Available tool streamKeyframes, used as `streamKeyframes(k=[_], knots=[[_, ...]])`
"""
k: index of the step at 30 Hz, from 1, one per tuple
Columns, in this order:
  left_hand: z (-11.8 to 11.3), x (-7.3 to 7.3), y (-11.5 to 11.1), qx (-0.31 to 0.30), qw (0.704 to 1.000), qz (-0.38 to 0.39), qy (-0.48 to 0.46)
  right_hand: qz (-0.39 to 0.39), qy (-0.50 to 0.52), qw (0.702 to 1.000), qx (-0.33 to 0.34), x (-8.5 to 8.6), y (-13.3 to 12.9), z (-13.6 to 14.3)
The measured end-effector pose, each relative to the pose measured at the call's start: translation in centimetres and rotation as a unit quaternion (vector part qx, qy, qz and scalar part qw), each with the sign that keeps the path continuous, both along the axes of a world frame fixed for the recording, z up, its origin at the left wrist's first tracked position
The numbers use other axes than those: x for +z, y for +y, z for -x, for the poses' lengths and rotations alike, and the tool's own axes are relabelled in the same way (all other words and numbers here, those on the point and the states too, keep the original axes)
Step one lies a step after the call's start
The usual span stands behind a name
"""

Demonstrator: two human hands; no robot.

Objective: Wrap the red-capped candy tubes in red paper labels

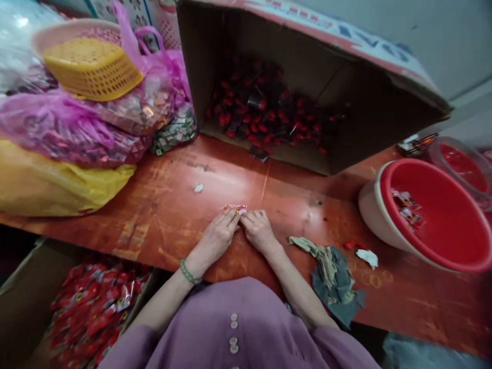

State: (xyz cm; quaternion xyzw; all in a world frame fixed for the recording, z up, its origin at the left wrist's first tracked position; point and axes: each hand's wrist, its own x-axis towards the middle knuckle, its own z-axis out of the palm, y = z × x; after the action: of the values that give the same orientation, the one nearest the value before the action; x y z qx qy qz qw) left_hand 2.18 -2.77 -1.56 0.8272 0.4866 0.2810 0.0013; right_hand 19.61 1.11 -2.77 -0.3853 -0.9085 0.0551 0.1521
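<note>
Packet (241,209) in from bench's (172,205) near edge; left hand (220,231) and right hand (260,233) meet over it, fingers (229,217) bunched, grip hidden, can't tell. Probably smoothing or folding; next move calls for even pressure.

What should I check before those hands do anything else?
1. Left hand at the small packet: ok, fingers over it.
2. Right hand close by: ok, next to the left.
3. Packet sealed: cannot tell, fingers cover much of it.
4. Cardboard box open towards the hands: ok.
5. Cloth away from the fingers: ok.
6. Red basin uncovered: ok.
</note>
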Motion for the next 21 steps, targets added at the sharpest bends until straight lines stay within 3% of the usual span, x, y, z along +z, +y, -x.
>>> streamKeyframes(k=[5, 9, 10, 12, 16, 18, 21], knots=[[-0.2, -1.4, 1.9, -0.032, 0.999, -0.013, 0.040, 0.012, -0.011, 1.000, -0.011, 1.4, 0.0, -0.5], [-0.1, -1.5, 2.4, -0.039, 0.999, -0.028, -0.003, 0.205, 0.080, 0.975, 0.027, 4.5, 3.9, -2.1], [-0.1, -1.4, 2.5, -0.038, 0.999, -0.018, -0.015, 0.220, 0.114, 0.969, -0.010, 5.1, 5.7, -2.3], [-0.2, -1.1, 2.8, -0.038, 0.998, 0.011, -0.041, 0.192, 0.160, 0.956, -0.151, 5.7, 10.0, -2.3], [-0.2, -0.6, 3.1, -0.044, 0.993, 0.057, -0.095, 0.155, 0.141, 0.882, -0.422, 4.4, 17.9, -0.4], [-0.2, -0.5, 3.0, -0.044, 0.992, 0.064, -0.104, 0.135, 0.141, 0.858, -0.475, 3.3, 20.1, 0.7], [-0.2, -0.8, 2.8, -0.034, 0.993, 0.058, -0.092, 0.121, 0.164, 0.846, -0.493, 2.2, 21.2, 1.7]])
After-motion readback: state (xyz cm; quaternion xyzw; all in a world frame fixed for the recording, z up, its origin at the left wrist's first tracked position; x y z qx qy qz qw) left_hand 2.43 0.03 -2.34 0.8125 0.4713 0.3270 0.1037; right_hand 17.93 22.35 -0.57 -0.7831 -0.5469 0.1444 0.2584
